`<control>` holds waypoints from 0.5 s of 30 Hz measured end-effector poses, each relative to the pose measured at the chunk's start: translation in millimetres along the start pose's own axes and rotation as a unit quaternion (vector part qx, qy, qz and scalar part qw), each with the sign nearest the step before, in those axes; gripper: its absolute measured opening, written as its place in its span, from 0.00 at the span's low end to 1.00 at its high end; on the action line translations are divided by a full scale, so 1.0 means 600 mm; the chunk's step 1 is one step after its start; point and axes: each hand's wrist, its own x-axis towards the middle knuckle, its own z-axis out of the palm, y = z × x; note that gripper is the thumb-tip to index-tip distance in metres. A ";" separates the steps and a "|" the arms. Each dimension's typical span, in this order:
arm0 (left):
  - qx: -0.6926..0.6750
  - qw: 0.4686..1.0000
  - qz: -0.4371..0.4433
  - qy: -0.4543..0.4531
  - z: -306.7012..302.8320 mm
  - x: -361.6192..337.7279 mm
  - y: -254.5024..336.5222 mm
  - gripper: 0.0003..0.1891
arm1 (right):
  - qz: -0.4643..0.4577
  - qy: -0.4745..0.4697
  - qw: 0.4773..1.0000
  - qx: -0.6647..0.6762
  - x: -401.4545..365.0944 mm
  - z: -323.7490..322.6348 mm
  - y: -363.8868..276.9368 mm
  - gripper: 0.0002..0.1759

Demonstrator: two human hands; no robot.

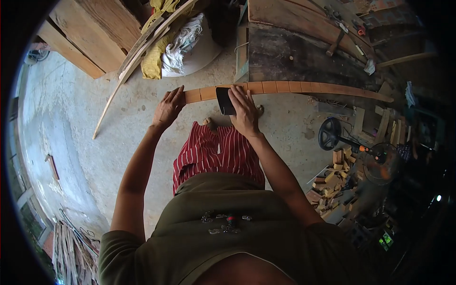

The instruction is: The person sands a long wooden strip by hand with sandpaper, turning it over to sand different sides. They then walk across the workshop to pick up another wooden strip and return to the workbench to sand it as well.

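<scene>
A long wooden strip (283, 87) with evenly spaced dark cross lines runs sideways in front of me, its right part passing along the workbench's near edge. My left hand (169, 105) is closed around the strip's left end. Farther right, my right hand (244, 110) presses a black sheet of sandpaper (223, 100) against the strip, its fingers lying over the top. The sandpaper's underside is hidden. The strip's far right end reaches past the bench corner.
A dark workbench (289, 57) stands ahead, with a hammer (336, 42) on it. At right are a fan (380, 164) and a pile of wood offcuts (335, 183). Boards (85, 33), long thin slats (137, 57) and a white sack (183, 45) lie ahead left.
</scene>
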 end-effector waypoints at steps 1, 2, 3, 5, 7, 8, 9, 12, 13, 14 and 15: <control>-0.007 1.000 0.021 0.009 -0.008 0.001 -0.002 0.34 | 0.011 0.023 0.999 0.019 0.006 -0.012 0.001 0.41; -0.017 0.999 0.038 0.018 -0.010 0.002 -0.001 0.32 | 0.020 0.042 0.998 0.037 0.012 -0.036 0.010 0.40; -0.016 0.999 0.037 0.018 -0.019 0.006 0.000 0.32 | 0.029 0.112 0.993 0.009 0.015 -0.059 0.028 0.40; -0.190 0.981 -0.019 -0.033 -0.042 0.017 0.001 0.24 | 0.112 0.191 0.975 -0.033 0.017 -0.111 0.089 0.39; -0.203 0.979 -0.019 -0.031 -0.036 0.023 -0.009 0.20 | 0.195 0.208 0.953 -0.100 0.016 -0.130 0.165 0.41; -0.217 0.976 -0.014 -0.030 -0.032 0.028 -0.012 0.17 | 0.194 0.211 0.953 -0.101 0.017 -0.116 0.166 0.41; -0.216 0.976 -0.009 -0.029 -0.029 0.032 -0.014 0.17 | 0.183 0.190 0.955 -0.136 0.024 -0.098 0.155 0.42; -0.235 0.969 -0.051 -0.061 -0.029 0.044 -0.020 0.16 | 0.094 0.091 0.988 -0.083 0.048 -0.031 0.039 0.44; -0.218 0.973 -0.047 -0.063 -0.029 0.045 -0.021 0.15 | 0.052 0.068 0.995 -0.052 0.052 0.000 -0.010 0.42; -0.201 0.977 -0.042 -0.064 -0.031 0.049 -0.023 0.15 | 0.009 0.046 0.999 -0.021 0.058 0.025 -0.048 0.40; -0.199 0.977 -0.039 -0.066 -0.029 0.051 -0.026 0.15 | -0.029 0.038 0.999 -0.012 0.064 0.043 -0.072 0.37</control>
